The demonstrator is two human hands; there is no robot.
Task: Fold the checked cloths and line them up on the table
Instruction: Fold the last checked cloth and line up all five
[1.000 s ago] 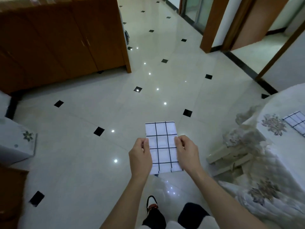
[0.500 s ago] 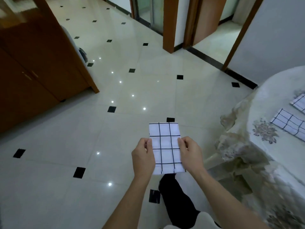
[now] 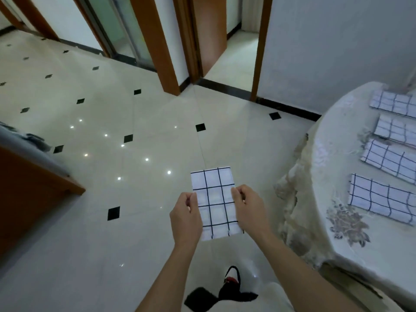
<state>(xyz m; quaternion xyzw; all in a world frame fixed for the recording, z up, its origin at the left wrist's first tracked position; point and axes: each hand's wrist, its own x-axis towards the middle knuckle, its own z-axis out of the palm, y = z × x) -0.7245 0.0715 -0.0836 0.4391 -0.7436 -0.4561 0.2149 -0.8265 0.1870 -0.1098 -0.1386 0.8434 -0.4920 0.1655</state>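
A folded white cloth with a dark check [image 3: 215, 202] is held flat in the air above the floor. My left hand [image 3: 185, 218] pinches its left edge and my right hand [image 3: 248, 209] pinches its right edge. To the right stands the round table [image 3: 333, 248] under a pale floral tablecloth. Several folded checked cloths lie on it in a row going away from me; the nearest [image 3: 382, 198] is about level with my hands, and the farthest [image 3: 395, 103] is by the wall.
A brown wooden cabinet [image 3: 29, 199] stands at the left. Open doorways with brown frames [image 3: 225, 41] are ahead. The glossy tiled floor [image 3: 135, 172] lies between them. My foot in a black slipper [image 3: 231, 282] shows at the bottom.
The view has swung to the right, bringing the table and its row of folded cloths into sight. Both hands keep the same hold on the folded cloth.
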